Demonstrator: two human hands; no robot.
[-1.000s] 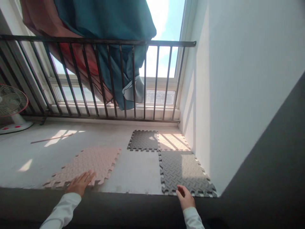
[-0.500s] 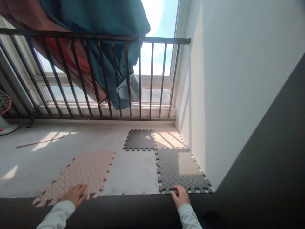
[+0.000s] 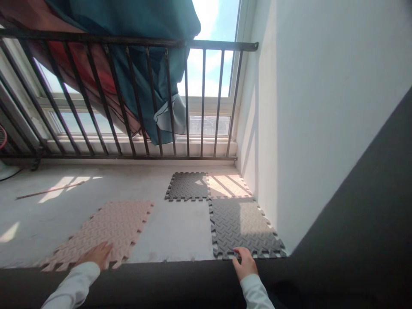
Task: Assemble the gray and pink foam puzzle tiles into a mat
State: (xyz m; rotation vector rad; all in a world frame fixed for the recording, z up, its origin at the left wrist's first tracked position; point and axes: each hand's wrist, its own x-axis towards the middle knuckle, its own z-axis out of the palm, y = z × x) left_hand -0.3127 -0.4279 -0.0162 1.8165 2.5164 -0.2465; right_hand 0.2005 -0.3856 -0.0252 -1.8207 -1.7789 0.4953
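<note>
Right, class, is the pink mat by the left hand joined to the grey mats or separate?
Separate: bare pale surface shows between the pink mat and both the near grey mat and far grey mat.

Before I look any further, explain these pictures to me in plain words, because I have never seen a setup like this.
There is no machine here: the two bare hands belong to a person wearing a camera on their head. Every picture comes from that one camera, looking forward and down.

On the pale ledge lie textured mats with jigsaw edges. A dark mat and a sunlit pink mat sit side by side at the back, with a grey mat in front. A larger-looking pink mat lies apart to the left, and a thin stick beyond it. Behind are a railing and a curtain.

The left hand rests on the separate pink mat. The right hand is curled at the grey mat's front edge; whether it grips is unclear.
</note>
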